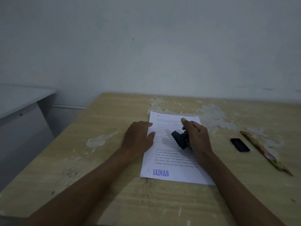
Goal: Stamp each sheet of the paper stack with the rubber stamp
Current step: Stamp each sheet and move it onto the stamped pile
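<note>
A stack of white printed sheets (pixel 171 160) lies on the worn wooden table (pixel 101 160), its top sheet carrying a purple "LUNAS" stamp mark (pixel 161 173) near the lower left corner. My right hand (pixel 196 136) grips the black rubber stamp (pixel 179 139) by its handle, holding it tilted above the middle of the sheet, with the stamp's base pointing left. My left hand (pixel 138 137) rests flat on the table at the stack's left edge, its fingertips touching the paper.
A black rectangular stamp cap or ink pad (pixel 240 144) lies to the right of the stack. A long patterned ruler (pixel 265 152) lies diagonally beyond it. A grey cabinet (pixel 17 111) stands left of the table. A pale wall rises behind.
</note>
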